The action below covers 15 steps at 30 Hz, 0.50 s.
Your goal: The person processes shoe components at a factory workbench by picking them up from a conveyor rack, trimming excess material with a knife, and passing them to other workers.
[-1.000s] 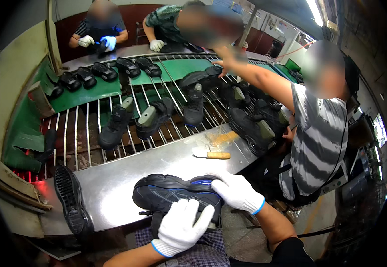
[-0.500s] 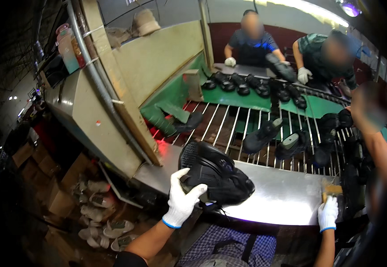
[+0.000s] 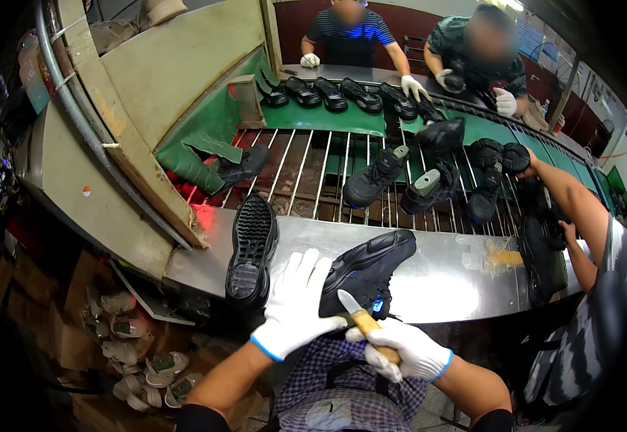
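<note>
My left hand [image 3: 295, 306], in a white knit glove with a blue cuff, is open, its fingers stretched out between two black shoes. One black shoe [image 3: 378, 263] lies on its side on the metal ledge, right beside those fingers. To their left, the other shoe [image 3: 252, 248] shows its treaded sole toward me. My right hand [image 3: 400, 345], gloved alike, is closed around a short knife-like tool [image 3: 360, 317]. It has a yellowish wooden handle, and its pale pointed blade overlaps the near shoe's lower part; I cannot tell whether they touch.
Beyond the metal ledge [image 3: 443, 281], a rack of metal rods [image 3: 292, 169] carries several black shoes. Several soles [image 3: 331, 93] line the green strip behind. Two people work opposite; another person's arm [image 3: 572, 191] reaches in from the right. Light-coloured shoes [image 3: 162, 367] lie low at left.
The black shoes my left hand gripped now rest on the ledge, and that hand has spread its fingers. My right hand has moved from the ledge's right end to beside my left, bringing the tool.
</note>
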Each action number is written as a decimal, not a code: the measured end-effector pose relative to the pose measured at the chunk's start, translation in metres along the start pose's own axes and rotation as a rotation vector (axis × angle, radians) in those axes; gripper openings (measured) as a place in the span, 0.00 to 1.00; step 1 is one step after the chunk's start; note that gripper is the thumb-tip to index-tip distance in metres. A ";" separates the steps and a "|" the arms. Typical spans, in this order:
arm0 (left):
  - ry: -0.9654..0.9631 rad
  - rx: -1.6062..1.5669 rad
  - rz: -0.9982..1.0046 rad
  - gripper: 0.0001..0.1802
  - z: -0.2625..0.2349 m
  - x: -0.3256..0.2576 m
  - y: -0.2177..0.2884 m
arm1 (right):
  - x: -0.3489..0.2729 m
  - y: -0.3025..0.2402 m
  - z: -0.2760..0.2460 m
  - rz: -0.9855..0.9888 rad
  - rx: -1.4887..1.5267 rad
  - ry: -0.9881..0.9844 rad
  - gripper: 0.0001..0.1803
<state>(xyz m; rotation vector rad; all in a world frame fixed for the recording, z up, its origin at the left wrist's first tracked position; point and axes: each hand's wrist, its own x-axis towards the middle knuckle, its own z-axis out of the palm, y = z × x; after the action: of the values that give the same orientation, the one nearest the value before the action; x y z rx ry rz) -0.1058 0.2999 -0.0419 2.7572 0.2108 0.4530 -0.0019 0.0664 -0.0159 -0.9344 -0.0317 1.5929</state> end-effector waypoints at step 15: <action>-0.259 0.068 0.134 0.57 -0.010 0.039 -0.008 | 0.028 -0.026 0.006 -0.045 -0.091 0.227 0.14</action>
<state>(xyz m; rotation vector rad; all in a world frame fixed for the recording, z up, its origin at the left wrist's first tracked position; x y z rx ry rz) -0.0730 0.3177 -0.0248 2.8723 -0.0229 0.1195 0.0171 0.1000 -0.0140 -1.1727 0.0334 1.4452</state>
